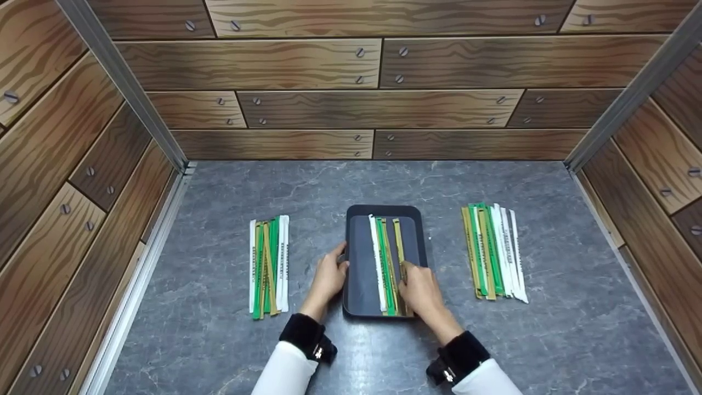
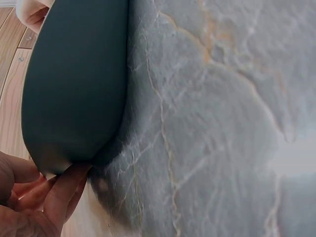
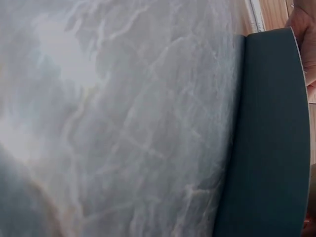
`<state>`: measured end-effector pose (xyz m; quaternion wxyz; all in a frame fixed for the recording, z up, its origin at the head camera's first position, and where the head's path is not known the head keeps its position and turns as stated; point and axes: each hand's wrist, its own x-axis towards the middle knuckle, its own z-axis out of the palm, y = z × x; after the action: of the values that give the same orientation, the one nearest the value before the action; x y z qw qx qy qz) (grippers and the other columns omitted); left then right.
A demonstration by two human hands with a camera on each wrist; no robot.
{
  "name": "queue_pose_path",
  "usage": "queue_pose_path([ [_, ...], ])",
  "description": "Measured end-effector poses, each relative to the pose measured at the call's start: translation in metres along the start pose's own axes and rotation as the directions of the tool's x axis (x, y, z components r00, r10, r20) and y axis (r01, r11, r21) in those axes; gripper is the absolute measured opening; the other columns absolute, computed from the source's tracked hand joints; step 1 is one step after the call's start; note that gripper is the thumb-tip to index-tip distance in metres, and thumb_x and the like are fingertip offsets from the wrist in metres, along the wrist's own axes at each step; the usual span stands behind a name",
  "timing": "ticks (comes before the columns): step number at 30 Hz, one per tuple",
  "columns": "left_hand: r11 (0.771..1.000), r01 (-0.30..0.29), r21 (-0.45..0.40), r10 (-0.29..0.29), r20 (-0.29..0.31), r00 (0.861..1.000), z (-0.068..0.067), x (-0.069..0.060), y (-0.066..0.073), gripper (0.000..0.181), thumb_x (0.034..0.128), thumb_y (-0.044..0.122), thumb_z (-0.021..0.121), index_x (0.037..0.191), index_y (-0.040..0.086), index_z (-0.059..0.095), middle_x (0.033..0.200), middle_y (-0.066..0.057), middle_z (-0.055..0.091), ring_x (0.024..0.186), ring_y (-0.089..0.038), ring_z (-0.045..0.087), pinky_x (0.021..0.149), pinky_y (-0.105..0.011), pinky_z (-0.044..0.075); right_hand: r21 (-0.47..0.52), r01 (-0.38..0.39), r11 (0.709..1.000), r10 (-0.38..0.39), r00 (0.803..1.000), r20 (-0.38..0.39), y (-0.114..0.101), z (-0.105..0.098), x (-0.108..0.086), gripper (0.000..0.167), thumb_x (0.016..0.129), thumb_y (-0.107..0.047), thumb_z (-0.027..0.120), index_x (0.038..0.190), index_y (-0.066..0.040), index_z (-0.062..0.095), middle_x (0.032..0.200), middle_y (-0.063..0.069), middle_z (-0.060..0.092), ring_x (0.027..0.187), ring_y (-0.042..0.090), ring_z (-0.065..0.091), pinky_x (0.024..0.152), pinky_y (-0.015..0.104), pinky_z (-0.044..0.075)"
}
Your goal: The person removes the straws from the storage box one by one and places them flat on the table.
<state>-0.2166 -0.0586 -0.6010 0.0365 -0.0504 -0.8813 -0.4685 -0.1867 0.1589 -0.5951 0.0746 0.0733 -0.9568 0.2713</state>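
Observation:
A dark grey rectangular tray (image 1: 359, 274) lies on the tabletop, its long sides pointing away from me. At its left side my left hand (image 1: 328, 277) grips the rim; in the left wrist view, its fingers (image 2: 64, 195) bend at the tray's wall. My right hand (image 1: 421, 288) reaches over the tray's right side and pinches a gold wrapped straw (image 1: 398, 241) near its middle. Left of that straw, inside the tray, a white wrapped straw (image 1: 377, 258), a green one (image 1: 385, 258) and another gold one lie close together. The right wrist view hides the pinch behind the tray's wall (image 3: 271, 138).
To the left lies a bundle of white, green and gold wrapped straws (image 1: 269, 263). A similar bundle (image 1: 493, 252) lies to the right, slightly fanned. Wood-patterned panels (image 1: 307, 109) with metal edging enclose the grey marbled tabletop (image 1: 219, 351) at the back and both sides.

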Motion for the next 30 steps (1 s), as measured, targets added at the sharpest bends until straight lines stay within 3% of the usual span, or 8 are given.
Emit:
queue_pose_path([
  [3, 1.000, 0.002, 0.004, -0.002, -0.001, 1.000, 0.000, 0.000, 0.000, 0.047, 0.0891, -0.004, 0.064, 0.135, -0.004, 0.055, 0.124, -0.024, 0.062, 0.113, -0.036, 0.060, 0.096, -0.046, 0.048, 0.084, -0.051, 0.995, 0.049, 0.998, 0.027, -0.001, -0.004, 0.000, 0.041, 0.078, 0.007, 0.065, 0.120, 0.010, 0.064, 0.070, 0.009, 0.066, 0.057, 0.022, 0.062, 0.052, 0.035, 0.053],
  [6, 1.000, -0.007, 0.007, 0.007, -0.005, 1.000, 0.001, 0.000, 0.000, 0.047, 0.0890, -0.004, 0.064, 0.135, -0.004, 0.055, 0.123, -0.024, 0.062, 0.113, -0.036, 0.060, 0.096, -0.046, 0.048, 0.167, -0.075, 0.983, 0.074, 0.997, 0.016, 0.000, -0.011, 0.001, 0.043, 0.079, 0.007, 0.065, 0.121, 0.011, 0.063, 0.069, 0.005, 0.065, 0.056, 0.015, 0.060, 0.052, 0.030, 0.052],
  [9, 1.000, -0.013, 0.007, 0.013, -0.010, 1.000, 0.001, 0.000, -0.001, 0.047, 0.0888, -0.004, 0.064, 0.135, -0.004, 0.056, 0.123, -0.024, 0.062, 0.113, -0.036, 0.060, 0.096, -0.046, 0.047, 0.224, -0.090, 0.970, 0.104, 0.993, -0.050, 0.005, -0.023, 0.002, 0.041, 0.077, 0.009, 0.064, 0.118, 0.010, 0.065, 0.077, 0.008, 0.069, 0.061, 0.016, 0.063, 0.054, 0.028, 0.054],
  [14, 1.000, -0.010, 0.007, 0.010, -0.008, 1.000, 0.001, 0.001, -0.002, 0.047, 0.0892, -0.004, 0.064, 0.135, -0.004, 0.055, 0.124, -0.024, 0.062, 0.114, -0.036, 0.060, 0.097, -0.046, 0.047, 0.270, -0.190, 0.944, 0.226, 0.968, -0.112, 0.029, -0.048, 0.003, 0.041, 0.078, 0.007, 0.062, 0.119, 0.008, 0.066, 0.084, 0.013, 0.069, 0.066, 0.024, 0.066, 0.055, 0.031, 0.053],
  [19, 1.000, 0.020, 0.000, -0.020, 0.020, 1.000, 0.000, 0.000, -0.001, 0.048, 0.0910, -0.004, 0.062, 0.138, -0.003, 0.053, 0.126, -0.025, 0.061, 0.112, -0.036, 0.061, 0.094, -0.045, 0.049, 0.242, -0.275, 0.930, 0.317, 0.936, -0.154, 0.063, -0.067, -0.001, 0.041, 0.079, 0.004, 0.061, 0.120, 0.006, 0.067, 0.090, 0.018, 0.070, 0.076, 0.031, 0.068, 0.063, 0.037, 0.055],
  [25, 1.000, 0.017, 0.004, -0.017, 0.011, 1.000, 0.001, 0.000, 0.000, 0.048, 0.0899, -0.004, 0.063, 0.137, -0.002, 0.054, 0.124, -0.025, 0.061, 0.112, -0.036, 0.061, 0.094, -0.046, 0.049, 0.142, -0.417, 0.898, 0.438, 0.881, -0.181, 0.099, -0.086, -0.009, 0.040, 0.085, -0.007, 0.060, 0.124, -0.001, 0.066, 0.098, 0.016, 0.071, 0.078, 0.033, 0.068, 0.055, 0.038, 0.050],
  [30, 1.000, 0.019, 0.008, -0.019, 0.007, 1.000, 0.001, 0.001, 0.000, 0.049, 0.0895, -0.003, 0.064, 0.137, -0.002, 0.055, 0.125, -0.025, 0.061, 0.113, -0.037, 0.060, 0.096, -0.046, 0.048, 0.049, -0.489, 0.871, 0.491, 0.858, -0.148, 0.125, -0.102, -0.008, 0.042, 0.089, -0.012, 0.057, 0.130, -0.003, 0.063, 0.103, 0.016, 0.070, 0.086, 0.038, 0.065, 0.060, 0.045, 0.049],
])
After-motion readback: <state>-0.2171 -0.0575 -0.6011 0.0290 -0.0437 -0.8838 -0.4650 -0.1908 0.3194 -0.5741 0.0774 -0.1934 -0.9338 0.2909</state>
